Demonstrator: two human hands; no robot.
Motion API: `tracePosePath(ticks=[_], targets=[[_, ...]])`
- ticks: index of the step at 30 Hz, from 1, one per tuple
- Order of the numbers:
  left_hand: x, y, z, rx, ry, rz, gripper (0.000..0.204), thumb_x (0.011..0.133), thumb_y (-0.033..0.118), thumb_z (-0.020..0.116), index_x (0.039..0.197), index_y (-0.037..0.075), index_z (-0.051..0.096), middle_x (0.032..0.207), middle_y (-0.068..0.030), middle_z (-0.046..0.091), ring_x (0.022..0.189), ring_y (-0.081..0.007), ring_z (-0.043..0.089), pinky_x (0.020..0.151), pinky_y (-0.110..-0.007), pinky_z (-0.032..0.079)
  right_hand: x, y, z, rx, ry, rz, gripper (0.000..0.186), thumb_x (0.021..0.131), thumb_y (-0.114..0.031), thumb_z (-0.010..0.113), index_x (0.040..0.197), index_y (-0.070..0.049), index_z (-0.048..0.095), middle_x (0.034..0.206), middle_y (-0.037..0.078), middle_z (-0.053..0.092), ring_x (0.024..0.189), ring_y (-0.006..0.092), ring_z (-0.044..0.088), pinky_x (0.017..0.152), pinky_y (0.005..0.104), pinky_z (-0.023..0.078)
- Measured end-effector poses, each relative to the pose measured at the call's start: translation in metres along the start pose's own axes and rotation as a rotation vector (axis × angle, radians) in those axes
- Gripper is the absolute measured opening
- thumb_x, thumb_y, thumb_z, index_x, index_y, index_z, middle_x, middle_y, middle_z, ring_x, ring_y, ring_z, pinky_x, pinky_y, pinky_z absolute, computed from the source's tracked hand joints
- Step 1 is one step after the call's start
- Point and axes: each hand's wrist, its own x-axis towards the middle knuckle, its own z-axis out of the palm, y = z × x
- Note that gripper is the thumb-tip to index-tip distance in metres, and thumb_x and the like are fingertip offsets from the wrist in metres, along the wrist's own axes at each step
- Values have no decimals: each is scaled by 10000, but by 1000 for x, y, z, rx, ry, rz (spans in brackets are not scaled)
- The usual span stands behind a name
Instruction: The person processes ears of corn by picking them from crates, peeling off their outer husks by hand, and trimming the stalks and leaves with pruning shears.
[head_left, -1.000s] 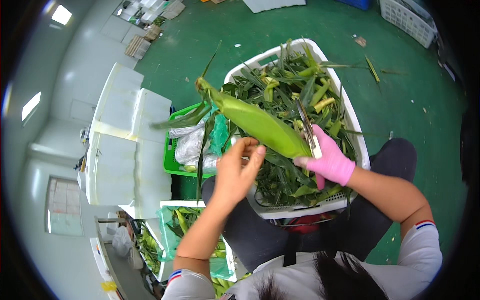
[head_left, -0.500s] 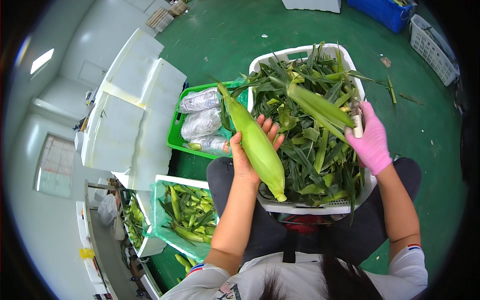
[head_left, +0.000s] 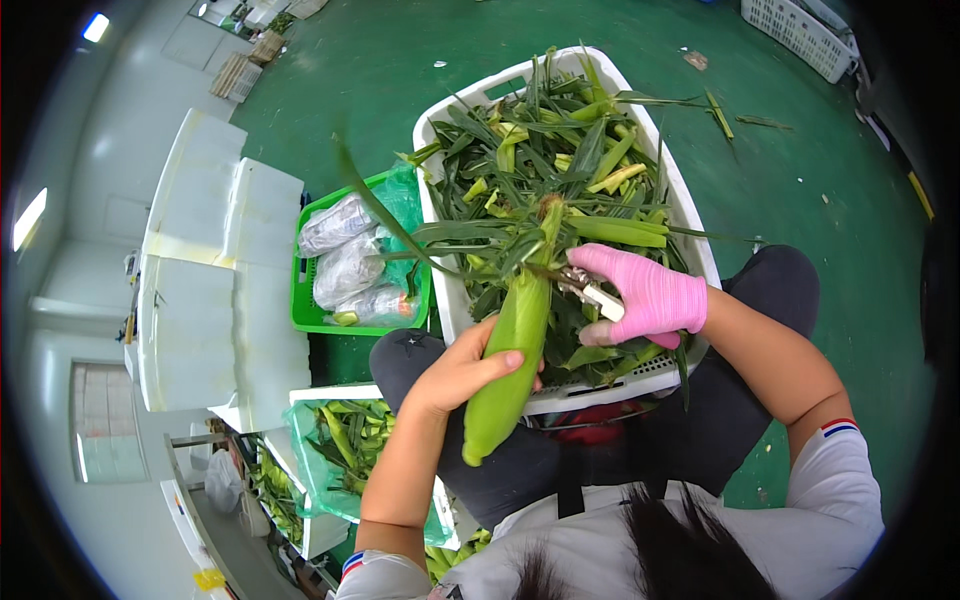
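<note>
Left hand, thumb uppermost, grips the cob over the crate's near-left corner, gloved right hand holding clippers, a bag's orange mark apparently unreadable.

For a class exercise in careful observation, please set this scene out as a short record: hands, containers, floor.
Left hand: bare, gripping a husk-covered ear of corn
Right hand: pink-gloved, holding white-handled cutters near the ear's leafy end
White basket: heaped with green leaves
Green crate: left of basket, holding plastic-wrapped bundles
Floor: green, with scattered scraps
</note>
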Motion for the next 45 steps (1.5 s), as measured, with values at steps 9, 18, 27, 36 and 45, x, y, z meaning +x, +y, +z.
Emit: tracePosePath(ticks=[9,18,27,36,45], targets=[[-5,9,-33,-179,-224,79,812,676,358,783,1245,-100,428,970,-195,585,878,-304,612,755,-407,512,-6,-24,-13,732,-300,386,247,772,-135,653,965,12,609,741,39,609,616,131,593,587,257,503],[21,-7,-24,-350,-654,-123,796,694,395,763,1223,-103,438,1001,-225,542,869,-345,625,772,-443,544,-5,-16,-1,513,-565,50,322,793,-150,711,1039,-62,522,870,25,568,770,83,561,663,235,481],[-120,-100,-46,-1137,78,710,732,831,587,568,1365,118,392,1073,-142,505,875,-273,585,762,-450,547,14,49,-15,1353,276,393,466,929,-334,551,1217,24,474,1190,176,551,1180,324,522,1040,432,411],[-465,-466,76,-1705,1872,418,457,871,421,561,1159,67,538,1007,-151,606,883,-298,603,724,-420,546,13,72,-12,881,27,395,548,943,-324,532,1385,-32,392,1283,115,517,1225,265,469,1067,414,346],[-386,-421,-19,-867,2274,149,447,929,272,521,1276,-6,475,1207,-195,560,1038,-279,599,796,-368,551,115,107,-91,-88,-4,588,641,875,-454,596,1333,-24,470,1363,123,499,933,152,603,872,325,477]])
